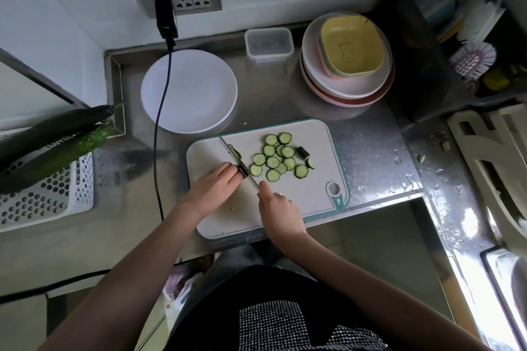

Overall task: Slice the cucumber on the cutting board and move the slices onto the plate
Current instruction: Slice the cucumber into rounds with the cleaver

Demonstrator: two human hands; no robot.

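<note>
A white cutting board (319, 194) with a teal rim lies on the steel counter. Several cucumber slices (278, 158) are spread over its middle, with a dark end piece (302, 152) at their right. My left hand (212, 189) pinches a short cucumber stub (243, 171) against the board. My right hand (278, 208) grips the handle of a knife (232, 152); its blade lies against the stub, tip pointing up and left. A white plate (199, 85) sits bare behind the board, upper left.
A black cable (158, 134) hangs from a wall socket across the plate's left side. Two whole cucumbers (54, 148) lie on a white perforated basket (48, 196) at left. A clear lidded box (269, 43) and stacked bowls (346, 58) stand behind; water drops lie at right.
</note>
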